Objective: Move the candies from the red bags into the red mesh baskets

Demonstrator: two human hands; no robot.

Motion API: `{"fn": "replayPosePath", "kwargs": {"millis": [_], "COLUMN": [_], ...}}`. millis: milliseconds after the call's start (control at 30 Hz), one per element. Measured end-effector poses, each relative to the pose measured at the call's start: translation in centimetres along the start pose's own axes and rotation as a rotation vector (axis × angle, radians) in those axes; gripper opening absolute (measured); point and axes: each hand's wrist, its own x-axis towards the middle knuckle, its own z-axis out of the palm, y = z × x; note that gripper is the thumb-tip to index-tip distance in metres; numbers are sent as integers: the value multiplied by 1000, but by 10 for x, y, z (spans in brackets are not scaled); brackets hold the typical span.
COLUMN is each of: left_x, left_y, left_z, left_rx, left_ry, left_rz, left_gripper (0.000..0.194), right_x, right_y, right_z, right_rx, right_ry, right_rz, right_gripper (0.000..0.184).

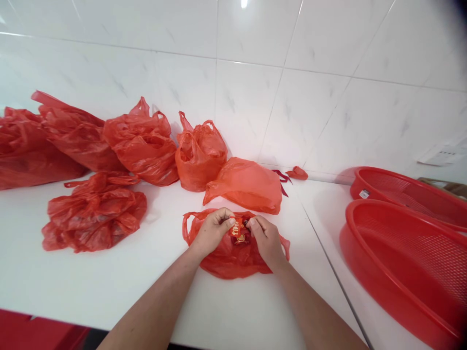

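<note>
My left hand [213,231] and my right hand [265,239] are both closed in a pinch on a small red wrapped candy [239,231] with gold print, held between them. They hover over a flattened red plastic bag [233,260] lying on the white table [91,282]. The bag's handle loops stick out at its left and right sides.
Several filled red plastic bags sit behind: one crumpled at the left [95,211], others in a row along the tiled wall [144,141], an orange-red one [246,187] just beyond my hands. Two red mesh baskets [404,253] stand at the right. A table seam runs diagonally.
</note>
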Motion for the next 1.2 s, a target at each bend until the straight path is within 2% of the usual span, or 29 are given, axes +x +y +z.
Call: {"fn": "replayPosePath", "kwargs": {"millis": [67,233,333,433,600,700,867,967,1200], "left_x": [0,-1,-2,-4,-8,-7,-5,-3,1], "left_y": [0,-3,-3,-1,2,0,-4,-7,-9], "left_z": [1,6,9,9,12,15,15,13,9], "left_rx": [0,-41,41,199,363,399,270,118,-94], "left_ry": [-6,-123,-60,6,-26,-35,-42,-32,-100], "left_rz": [0,-18,-7,50,69,55,8,-18,-53], "left_gripper": [13,9,7,13,29,27,11,5,10], "right_x": [0,0,0,1,1,-1,-2,-1,1], "right_y": [-2,-5,-4,-2,0,-1,-2,-1,1], "right_z": [0,2,3,3,4,5,5,4,5], "right_rx": [12,-5,-59,-90,-76,-63,15,29,-5], "right_ry": [-17,-65,-40,28,63,18,-64,-11,8], "right_rz": [-18,-63,-56,-17,6,-4,-24,-9,26], "right_gripper": [29,27,29,30,31,28,26,19,15]}}
